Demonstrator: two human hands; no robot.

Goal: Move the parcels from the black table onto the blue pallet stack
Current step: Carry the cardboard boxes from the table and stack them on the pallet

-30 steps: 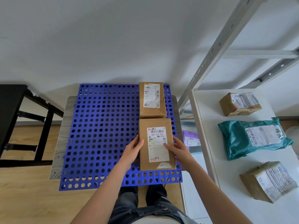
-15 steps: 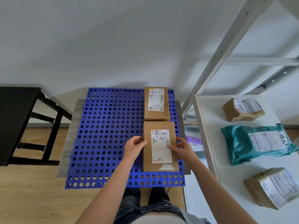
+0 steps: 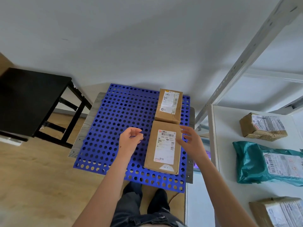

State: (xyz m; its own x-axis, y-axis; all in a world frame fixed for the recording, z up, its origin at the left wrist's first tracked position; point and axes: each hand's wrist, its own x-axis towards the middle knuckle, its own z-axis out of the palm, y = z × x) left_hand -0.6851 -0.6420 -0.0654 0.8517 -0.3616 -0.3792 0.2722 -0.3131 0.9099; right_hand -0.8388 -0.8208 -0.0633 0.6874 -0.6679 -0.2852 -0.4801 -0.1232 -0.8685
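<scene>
Head view — left hand [image 3: 129,140], right hand [image 3: 191,143] released near parcel [image 3: 164,150].

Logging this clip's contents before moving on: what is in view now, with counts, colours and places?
blue pallet stack: 1, blue, centre, on grey board
near parcel: 1, brown, pallet stack's right side
far parcel: 1, brown, directly behind near parcel
black table: 1, black, left
white shelf: 1, white, right
taped parcels: 2, brown, on white shelf, back and front
teal bag: 1, teal, between taped parcels
left hand: 1, loosely curled, holding nothing, left of near parcel
right hand: 1, fingers spread, at near parcel's right edge
</scene>
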